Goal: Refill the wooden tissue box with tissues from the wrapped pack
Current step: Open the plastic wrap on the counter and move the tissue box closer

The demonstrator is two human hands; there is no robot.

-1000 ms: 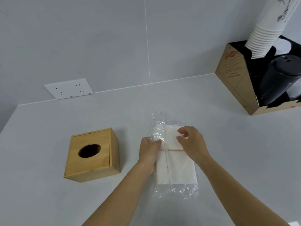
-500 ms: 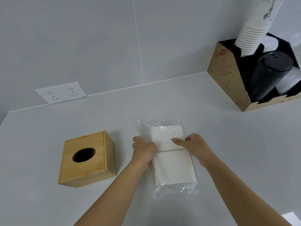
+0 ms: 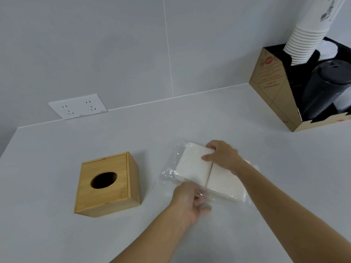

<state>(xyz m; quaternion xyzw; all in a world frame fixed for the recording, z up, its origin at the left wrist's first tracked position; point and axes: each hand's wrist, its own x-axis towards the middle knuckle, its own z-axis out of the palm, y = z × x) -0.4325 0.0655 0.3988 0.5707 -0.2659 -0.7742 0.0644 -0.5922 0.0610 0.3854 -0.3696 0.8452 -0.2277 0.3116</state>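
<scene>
A cardboard holder [image 3: 273, 92] stood at the far right of the grey counter [image 3: 57, 234], against the wall and well apart from the work. From it rose a tilted stack of white paper cups [image 3: 303, 40], and beside that leaned a black stack [image 3: 324, 90] that could have been lids or cups. A white double socket [image 3: 77, 106] sat low on the wall behind the wooden tissue box [image 3: 114, 162]. Nothing lay between the box and the tissue pack [image 3: 191, 168].

The holder's side carried a round red logo and lines of red print, too small to read. The top cups bore a dark ink drawing, cut off by the frame edge.

The box rested on the counter left of the pack, near it but not touching, with its oval hole facing up. The pack lay flat with a seam across its white tissues. Its clear wrapper [image 3: 171, 168] was loose and crumpled along the left side. The right hand [image 3: 221, 155] curled its fingers over the pack's far edge, thumb on top near the seam. The left hand [image 3: 187, 202] was at the near edge with fingers curled into the wrapper, though blur and glare hid the exact grip. The right forearm covered the pack's right end.
</scene>
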